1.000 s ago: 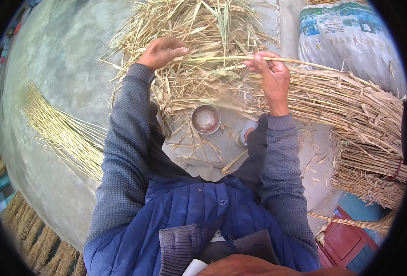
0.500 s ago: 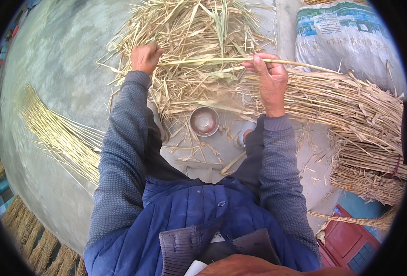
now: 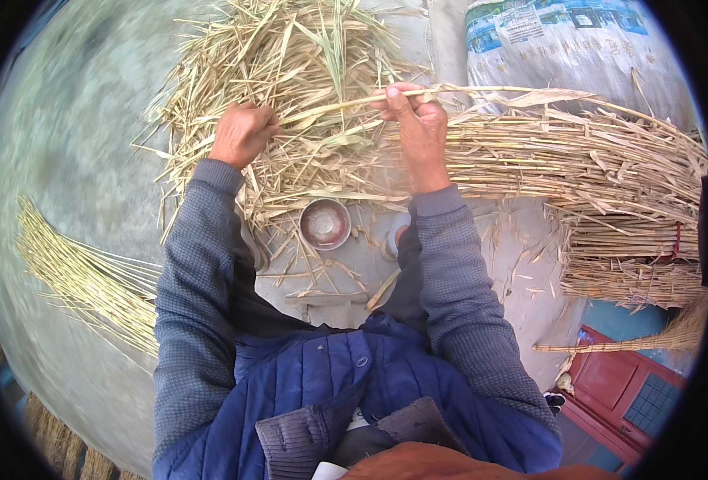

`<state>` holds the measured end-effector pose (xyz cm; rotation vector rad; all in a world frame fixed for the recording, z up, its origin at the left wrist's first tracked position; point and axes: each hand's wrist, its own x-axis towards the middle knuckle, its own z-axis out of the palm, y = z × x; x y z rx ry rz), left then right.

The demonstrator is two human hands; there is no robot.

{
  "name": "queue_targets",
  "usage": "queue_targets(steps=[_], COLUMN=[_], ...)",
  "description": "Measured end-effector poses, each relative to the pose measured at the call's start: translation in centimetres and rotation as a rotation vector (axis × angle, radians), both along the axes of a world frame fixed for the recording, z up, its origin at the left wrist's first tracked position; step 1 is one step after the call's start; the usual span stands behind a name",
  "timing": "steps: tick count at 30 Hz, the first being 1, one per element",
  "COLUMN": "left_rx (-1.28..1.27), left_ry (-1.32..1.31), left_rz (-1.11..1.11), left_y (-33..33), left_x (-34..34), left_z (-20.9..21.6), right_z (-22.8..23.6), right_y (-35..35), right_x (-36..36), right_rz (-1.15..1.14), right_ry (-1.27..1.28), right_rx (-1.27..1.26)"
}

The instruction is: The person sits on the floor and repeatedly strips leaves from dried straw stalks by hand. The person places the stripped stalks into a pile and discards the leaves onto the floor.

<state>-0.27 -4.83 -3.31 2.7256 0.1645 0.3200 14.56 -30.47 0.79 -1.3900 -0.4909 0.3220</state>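
A long pale dry stalk (image 3: 498,89) runs across the pile, bowed, with its far right part over the stacked stalks. My right hand (image 3: 418,132) pinches it between thumb and fingers. Beyond that hand a loose dry leaf (image 3: 550,97) hangs along it. My left hand (image 3: 242,134) is closed at the stalk's leafy left end, its fingertips partly turned from sight. Below both hands spreads a heap of stripped straw-coloured leaves (image 3: 246,60). Between my feet sits a small round metal bowl (image 3: 325,224).
A thick stack of dry stalks (image 3: 570,156) lies at right, before a white and blue sack (image 3: 570,48). Thin peeled stalks (image 3: 90,284) lie fanned on the concrete at left. At lower right are a broom (image 3: 650,340) and a red door-like panel (image 3: 610,384).
The view has swung, shifting most of the scene left. The stalk bows more, and a loose leaf now shows beyond my right hand. Both hands keep their closed grip.
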Motion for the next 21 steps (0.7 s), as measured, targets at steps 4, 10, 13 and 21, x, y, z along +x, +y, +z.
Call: queue_targets(steps=[4,10,13,21], left_rx=[0.057,-0.395,-0.557,-1.073], left_ry=[0.361,-0.078,-0.175,-0.241], left_rz=[0.141,-0.093,0.027,0.214], left_y=[3.5,-0.2,-2.5,-2.3], left_x=[-2.5,0.1,1.3,0.9], left_z=[-1.5,-1.1,-0.3,1.8], right_z=[1.5,0.6,0.8,1.6], right_y=[-2.2,-0.9,-0.3,-0.1], right_x=[2.9,1.7,1.0,0.3], right_rz=[-0.155,-0.016,-0.023,-0.046], right_ry=[0.024,0.081,0.067,0.075], right_rx=[0.046,0.086,0.078,0.132])
